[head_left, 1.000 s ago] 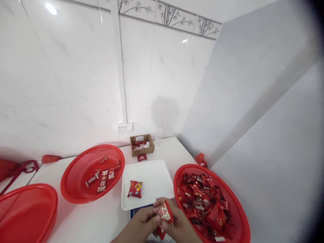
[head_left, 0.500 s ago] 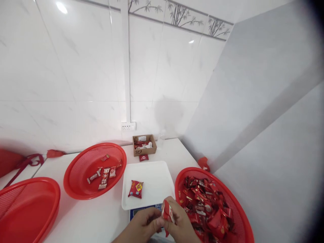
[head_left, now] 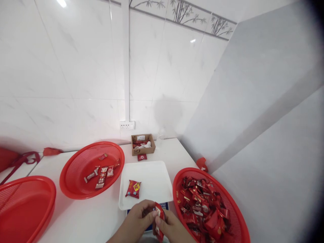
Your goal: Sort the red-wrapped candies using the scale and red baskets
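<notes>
Both my hands meet at the bottom centre, in front of a white weighing tray (head_left: pixel 154 185). Between them is a red wrapped snack packet (head_left: pixel 159 216) with a pale patch. My left hand (head_left: pixel 139 217) pinches its left side with thumb and fingers. My right hand (head_left: pixel 172 226) grips it from the right, thumb on the wrapper. The hands partly cover the blue keypad of the scale (head_left: pixel 164 205) under the tray. On the tray's left part lies a red packet with a yellow diamond (head_left: pixel 133 189).
A red basket (head_left: pixel 244 216) heaped with red-wrapped snacks stands at right. Another red basket (head_left: pixel 66 184) at left holds several packets. A third red basket (head_left: pixel 30 209) is at the lower left. A small cardboard box (head_left: pixel 144 150) of packets stands by the wall, a red packet (head_left: pixel 142 157) before it.
The packet in my hands has turned more upright and moved slightly left and down. My left hand now grips its upper side. The view has shifted slightly.
</notes>
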Tool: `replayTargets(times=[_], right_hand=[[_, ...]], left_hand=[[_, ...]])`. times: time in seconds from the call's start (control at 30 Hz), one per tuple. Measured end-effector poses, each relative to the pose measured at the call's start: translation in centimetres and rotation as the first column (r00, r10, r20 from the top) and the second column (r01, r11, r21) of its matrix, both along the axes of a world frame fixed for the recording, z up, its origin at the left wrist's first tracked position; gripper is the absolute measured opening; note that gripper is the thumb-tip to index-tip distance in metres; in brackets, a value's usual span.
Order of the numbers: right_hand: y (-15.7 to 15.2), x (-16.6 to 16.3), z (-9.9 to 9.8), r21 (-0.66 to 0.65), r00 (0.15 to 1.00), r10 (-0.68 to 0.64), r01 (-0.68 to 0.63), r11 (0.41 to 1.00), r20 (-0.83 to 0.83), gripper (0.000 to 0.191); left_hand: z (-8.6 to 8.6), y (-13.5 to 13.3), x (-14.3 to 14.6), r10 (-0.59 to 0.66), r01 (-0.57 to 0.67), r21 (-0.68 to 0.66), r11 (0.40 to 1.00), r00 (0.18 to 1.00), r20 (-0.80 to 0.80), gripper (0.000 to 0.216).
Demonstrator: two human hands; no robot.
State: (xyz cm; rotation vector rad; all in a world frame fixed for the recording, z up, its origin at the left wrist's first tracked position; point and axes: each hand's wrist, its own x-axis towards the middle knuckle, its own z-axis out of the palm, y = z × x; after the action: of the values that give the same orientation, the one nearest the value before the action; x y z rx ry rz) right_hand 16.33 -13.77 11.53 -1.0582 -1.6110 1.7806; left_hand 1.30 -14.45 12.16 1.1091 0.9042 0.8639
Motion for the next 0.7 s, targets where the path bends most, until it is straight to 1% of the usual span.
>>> replayTargets(times=[0.07,0.23,0.3,0.37,0.47,0.57,0.7], right_hand=[[-0.1,0.0,0.1,0.001,1.000,0.017,-0.017,1.000,-0.014,0.054],[-0.3,0.2,0.5,-0.011,0.998,0.003,-0.003,1.000,-0.058,0.051],[-0.4,0.1,0.7,0.015,0.999,-0.001,0.001,1.000,-0.046,0.049],[-0.5,0.0,0.7,0.026,1.000,-0.021,0.021,0.999,-0.016,0.048],[-0.8,-0.1,0.5,0.011,0.997,-0.077,0.077,0.997,0.008,0.047],[-1.2,-0.2,0.3,0.029,0.992,-0.124,0.122,0.992,0.038,0.049],[-1.5,-0.3,0.2,0.092,0.984,-0.158,0.151,0.984,0.083,0.053]], left_hand=[[-0.1,0.0,0.1,0.015,-0.013,-0.037,0.999,0.999,0.038,0.032],[-0.9,0.1,0.3,0.117,-0.106,-0.106,0.989,0.988,0.099,0.035],[-1.3,0.2,0.3,0.164,-0.151,-0.117,0.982,0.981,0.106,0.035],[-1.5,0.2,0.2,0.184,-0.170,-0.120,0.978,0.976,0.120,0.035],[-1.5,0.1,0.0,0.178,-0.164,-0.101,0.981,0.973,0.146,0.034],[-1.0,-0.1,-0.1,0.177,-0.170,-0.072,0.983,0.979,0.105,0.033],[-0.3,-0.5,-0.2,0.085,-0.084,-0.050,0.995,0.996,0.025,0.037]])
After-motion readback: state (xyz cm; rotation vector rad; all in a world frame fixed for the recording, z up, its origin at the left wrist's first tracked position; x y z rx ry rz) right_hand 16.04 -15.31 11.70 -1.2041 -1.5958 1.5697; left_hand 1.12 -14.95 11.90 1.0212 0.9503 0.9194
